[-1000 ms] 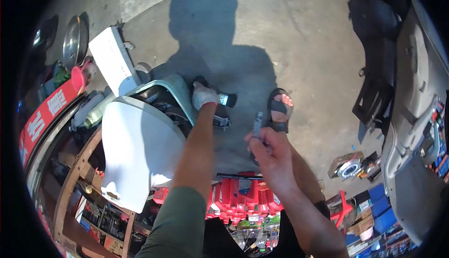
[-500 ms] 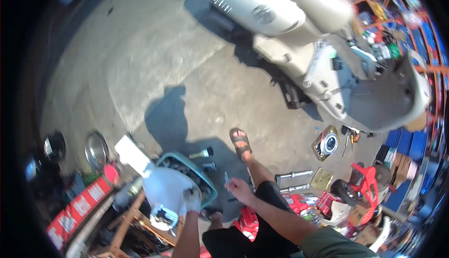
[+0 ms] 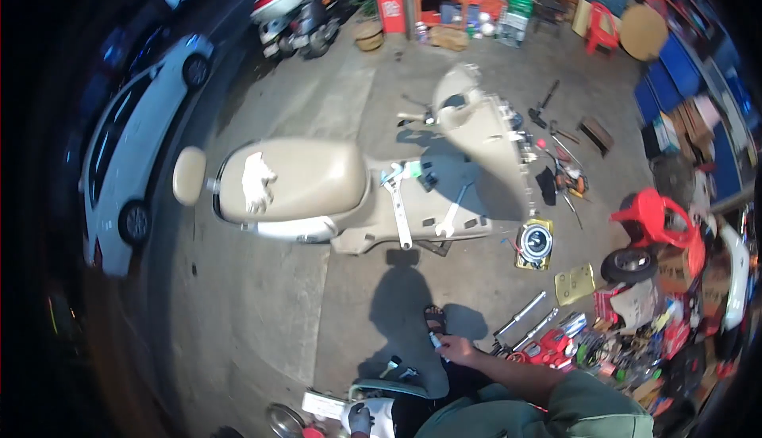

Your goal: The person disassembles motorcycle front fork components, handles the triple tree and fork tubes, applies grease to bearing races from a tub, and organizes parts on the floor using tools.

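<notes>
My right hand [image 3: 455, 349] is bare and closed on a small light-blue object, slim and short, whose kind I cannot make out; it is above my sandalled foot [image 3: 434, 319]. At the lower edge, my left hand [image 3: 360, 419], in a grey-white glove, looks closed at the edge of a smooth white panel [image 3: 382, 416]. Most of the panel is cut off by the picture's edge. Beside it shows the rim of a green basin [image 3: 389, 385]. A brush [image 3: 390, 367] lies on the ground just beyond the basin.
Ahead stands a beige scooter [image 3: 309, 176] with white gloves [image 3: 257, 182] on its seat, and a large wrench [image 3: 399, 214] and a spanner [image 3: 453, 214] on its footboard. To the right lie a round lamp-like part [image 3: 536, 242], fork tubes [image 3: 521, 314] and a red stool [image 3: 652, 217].
My view has swung up and to the left, bringing the whole scooter and a white car into sight. The basin and left hand now sit at the lower edge. Both hands keep their holds.
</notes>
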### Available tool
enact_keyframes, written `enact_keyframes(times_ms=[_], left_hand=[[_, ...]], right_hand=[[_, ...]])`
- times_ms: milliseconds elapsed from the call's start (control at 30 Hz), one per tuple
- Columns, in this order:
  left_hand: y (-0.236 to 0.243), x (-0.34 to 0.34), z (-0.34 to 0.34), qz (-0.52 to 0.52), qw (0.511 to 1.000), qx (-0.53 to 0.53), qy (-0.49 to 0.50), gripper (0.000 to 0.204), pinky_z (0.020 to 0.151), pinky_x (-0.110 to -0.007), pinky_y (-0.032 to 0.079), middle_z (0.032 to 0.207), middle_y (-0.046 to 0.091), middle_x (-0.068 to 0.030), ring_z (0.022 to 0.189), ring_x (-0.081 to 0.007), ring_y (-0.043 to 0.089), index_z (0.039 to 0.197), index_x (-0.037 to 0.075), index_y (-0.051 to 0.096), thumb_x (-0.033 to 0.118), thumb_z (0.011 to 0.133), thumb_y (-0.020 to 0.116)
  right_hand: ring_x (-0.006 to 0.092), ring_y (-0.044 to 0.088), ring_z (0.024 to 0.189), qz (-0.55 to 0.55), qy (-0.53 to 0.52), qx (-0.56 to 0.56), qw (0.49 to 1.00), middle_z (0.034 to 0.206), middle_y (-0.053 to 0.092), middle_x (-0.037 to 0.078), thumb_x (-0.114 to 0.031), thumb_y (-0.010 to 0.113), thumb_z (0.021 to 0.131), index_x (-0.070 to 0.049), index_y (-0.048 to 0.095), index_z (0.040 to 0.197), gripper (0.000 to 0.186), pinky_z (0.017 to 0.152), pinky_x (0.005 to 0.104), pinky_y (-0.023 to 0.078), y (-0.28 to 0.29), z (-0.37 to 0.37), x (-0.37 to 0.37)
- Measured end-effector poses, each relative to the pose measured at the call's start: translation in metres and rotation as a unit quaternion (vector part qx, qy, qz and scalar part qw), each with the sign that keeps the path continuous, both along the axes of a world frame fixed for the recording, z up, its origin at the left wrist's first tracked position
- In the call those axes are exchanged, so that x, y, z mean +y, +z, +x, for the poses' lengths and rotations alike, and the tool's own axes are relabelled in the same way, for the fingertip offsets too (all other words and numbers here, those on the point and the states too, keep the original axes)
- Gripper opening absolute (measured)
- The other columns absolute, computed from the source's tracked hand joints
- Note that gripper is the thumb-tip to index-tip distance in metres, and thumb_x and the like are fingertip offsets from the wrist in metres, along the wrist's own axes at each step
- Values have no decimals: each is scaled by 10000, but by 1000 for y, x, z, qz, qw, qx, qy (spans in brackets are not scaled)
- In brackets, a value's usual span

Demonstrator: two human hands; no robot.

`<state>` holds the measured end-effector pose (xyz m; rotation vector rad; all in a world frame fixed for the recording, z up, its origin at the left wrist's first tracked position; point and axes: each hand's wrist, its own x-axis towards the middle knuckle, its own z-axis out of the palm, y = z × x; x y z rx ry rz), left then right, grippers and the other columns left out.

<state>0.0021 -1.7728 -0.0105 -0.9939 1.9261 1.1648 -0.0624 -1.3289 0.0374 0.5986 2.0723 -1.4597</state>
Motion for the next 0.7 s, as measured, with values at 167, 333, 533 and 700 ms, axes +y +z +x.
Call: enact_keyframes(times_ms=[167,333,533,700], left_hand=[[51,113,-165,-23,985,2,-168,358,585,-305,510,813,707,-80,667,-166,638,986,60,732,389,911,612],[116,282,-260,104,928,70,-351,389,607,-310,522,867,712,-76,684,-162,643,1002,0,713,372,949,612],[240,517,-246,211,746,138,-616,245,699,-280,498,872,686,-79,759,-139,621,1073,30,681,152,956,504],[250,661,-224,293,659,169,-672,236,771,-322,515,907,691,-109,827,-183,658,1068,23,672,112,938,495]], right_hand=[[259,661,784,-90,-210,38,973,833,680,140,-299,674,880,-19,685,939,286,716,379,511,48,12,82],[152,598,695,-46,-364,83,927,736,631,80,-189,657,908,-5,655,884,186,644,322,487,83,49,147],[85,529,642,-56,-561,160,810,708,585,16,-163,629,936,-19,649,903,149,594,257,428,155,73,247],[76,542,684,-66,-604,226,762,748,599,7,-126,617,941,-20,637,903,114,607,239,432,209,64,337]])
